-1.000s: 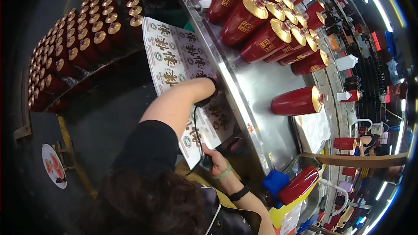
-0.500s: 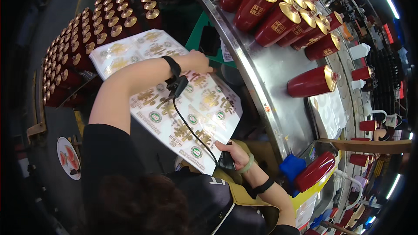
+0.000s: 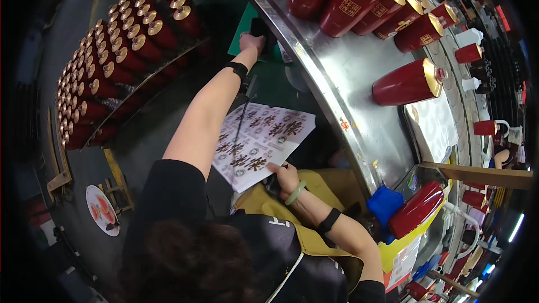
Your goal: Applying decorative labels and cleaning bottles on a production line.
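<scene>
Head view: sheet (image 3: 268, 143) got pinched by right fingers (image 3: 275, 169) near worktop's edge (image 3: 328, 87), best kept flat; left fingers (image 3: 247, 40) couldn't be read.

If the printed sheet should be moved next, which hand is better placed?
Probably the right hand: its thumb is on the edge of the printed sheet, while the left hand is away at the green surface.

Dark hair (image 3: 191, 258) shows at the near edge. The black left sleeve (image 3: 171, 202) and right sleeve (image 3: 368, 292) are short. Mustard-yellow trim (image 3: 320, 251) and a thin white cord (image 3: 288, 276) cross the dark front (image 3: 258, 247), marked in white. The left wrist (image 3: 234, 77) wears a black band (image 3: 239, 69); the right forearm (image 3: 351, 234), a black band (image 3: 329, 220) and pale green bangle (image 3: 296, 192).
</scene>
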